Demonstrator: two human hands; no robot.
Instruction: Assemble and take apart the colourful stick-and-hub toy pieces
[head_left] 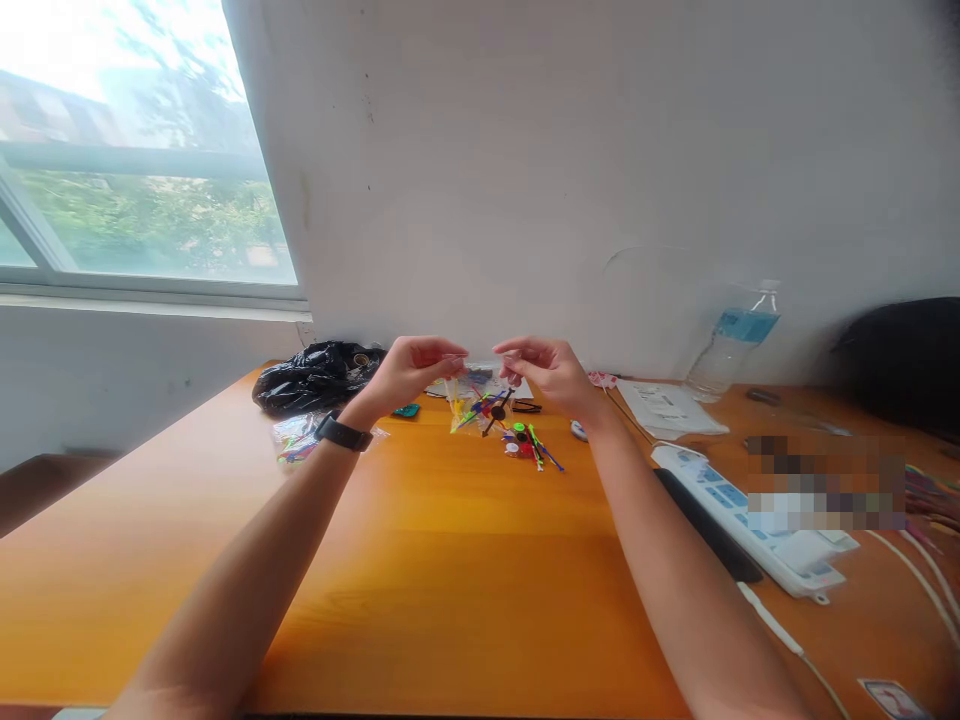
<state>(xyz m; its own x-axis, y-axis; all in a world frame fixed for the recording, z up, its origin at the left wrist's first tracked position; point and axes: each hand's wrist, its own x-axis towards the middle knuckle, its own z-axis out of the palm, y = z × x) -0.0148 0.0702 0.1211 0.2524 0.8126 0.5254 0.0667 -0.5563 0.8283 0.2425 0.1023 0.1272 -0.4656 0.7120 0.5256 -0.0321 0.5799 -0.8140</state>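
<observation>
My left hand (411, 372) and my right hand (546, 372) are raised above the orange table (420, 560), fingers pinched. Between them they hold up a small clear plastic bag (480, 400) with coloured thin plastic sticks inside, each hand gripping one top corner. The bag hangs just above the table. A black watch (343, 433) sits on my left wrist. Under the bag and a little right lie several loose coloured sticks and small round pieces (529, 445).
A black plastic bag (315, 378) lies at the back left, another clear packet of coloured pieces (300, 440) beside it. A water bottle (731, 340), papers (671, 407), a white power strip (750, 515) with cable and a dark bag (907, 365) stand right.
</observation>
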